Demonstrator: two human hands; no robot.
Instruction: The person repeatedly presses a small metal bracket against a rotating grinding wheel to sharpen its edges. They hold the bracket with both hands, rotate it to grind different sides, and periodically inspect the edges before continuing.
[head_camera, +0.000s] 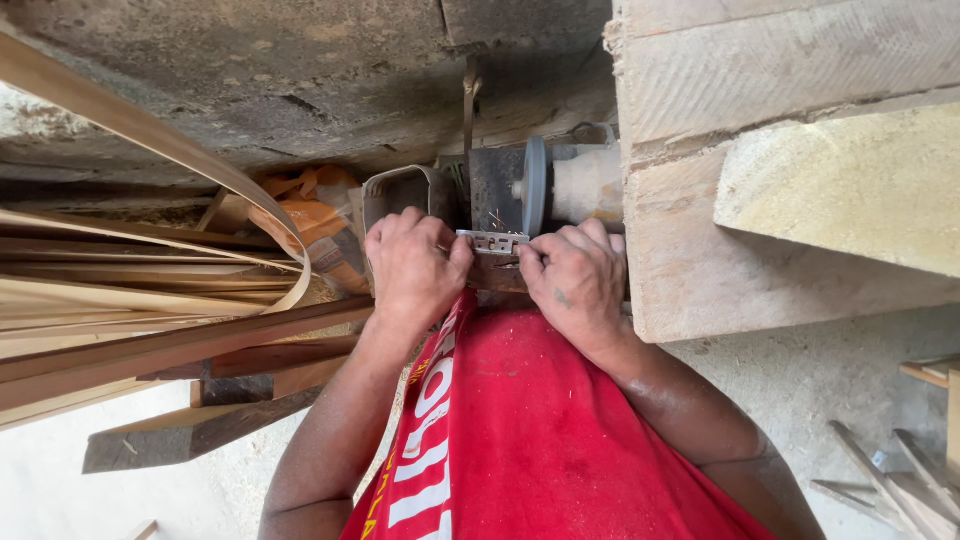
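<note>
Both hands are in tight here, right up against the bench grinder (530, 190) at the far edge of the work. The left hand (415, 265) is curled closed on the left end of a small flat metal piece (492, 241), the right hand (578, 278) is clamped on its right end, and the piece sits between them, pressed toward the grey grinding wheel (536, 185) just beyond the knuckles.

The danger is plain: the fingertips are very near that wheel. If the piece catches or tips, it could, I judge, be snatched away and drag a finger onto the abrasive. The piece is small, so there is little to hold; any heat building in it might loosen the grip.

The red shirt (560, 430) hangs close beneath the hands, and loose cloth near a spinning wheel could be pulled in. No gloves, and whether any eye cover is worn cannot be told.

To the left, long wood strips (150, 300) jut toward the left forearm; a bump there could jolt the hold. On the right a heavy timber block (760, 160) hems in the right wrist, leaving little room to pull back.
</note>
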